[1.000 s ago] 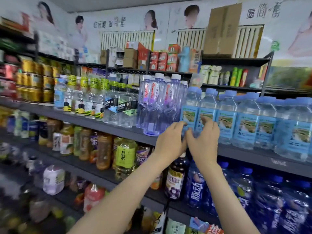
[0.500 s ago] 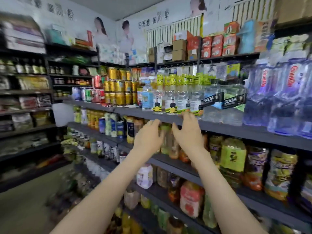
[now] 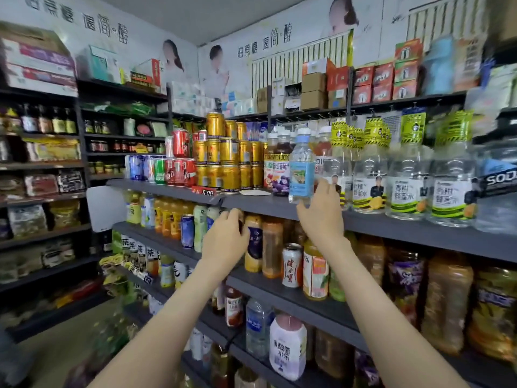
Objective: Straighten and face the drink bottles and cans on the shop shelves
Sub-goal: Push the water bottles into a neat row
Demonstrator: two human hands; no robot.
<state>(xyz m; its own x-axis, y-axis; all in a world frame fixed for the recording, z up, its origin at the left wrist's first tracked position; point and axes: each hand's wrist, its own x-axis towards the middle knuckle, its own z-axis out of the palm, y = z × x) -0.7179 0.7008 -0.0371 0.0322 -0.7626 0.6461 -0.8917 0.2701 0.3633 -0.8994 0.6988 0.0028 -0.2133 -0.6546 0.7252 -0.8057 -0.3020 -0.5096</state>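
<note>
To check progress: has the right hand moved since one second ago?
Yes. The right hand went left along the shelf, nearer the gold cans.

The right hand (image 3: pixel 321 217) covers the base of the blue-labelled water bottle (image 3: pixel 301 169), so the grip is unclear. Right of it, the soda bottles (image 3: pixel 498 186) blur and are cut off at the edge. The left hand (image 3: pixel 223 242) hides part of a bottle.

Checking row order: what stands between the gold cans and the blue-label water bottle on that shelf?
Head view: a dark juice bottle stands between the gold cans and the blue-label water bottle.
</note>
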